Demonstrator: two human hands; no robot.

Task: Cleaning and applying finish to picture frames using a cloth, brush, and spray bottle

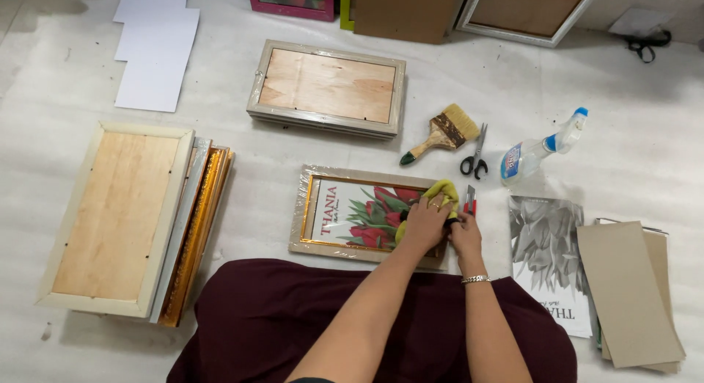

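- Framed picture [359, 216]: it lies flat on the white floor covering [623, 155], just ahead of my lap [293, 317], wrapped in clear film, with red tulips showing through the glass. I use this frame as my landmark for everything else.
- Yellow cloth [440, 194]: it sits on the frame's right end, bunched under my left hand [424, 223]. That hand is curled down and grips the cloth against the glass.
- My right hand [464, 236] rests at the frame's right edge, fingers bent onto it. I judge it is steadying the frame, but I cannot tell whether it truly grasps anything.
- To wipe well, I would keep the cloth flat, press lightly, and work in overlapping strokes from the right end toward the left, while the other hand stops the frame sliding.
- Red utility knife [470, 199]: touching or just beside the frame's right edge, close to my knuckles. I would mind the blade end.
- Scissors [475, 157], paintbrush [440, 133] and spray bottle [539, 150]: beyond the frame's far right corner.
- Grey print [546, 258]: right of the frame.
- 1 backed frame [328, 88] lies beyond it, and a stack of frames [121, 218] well to its left.
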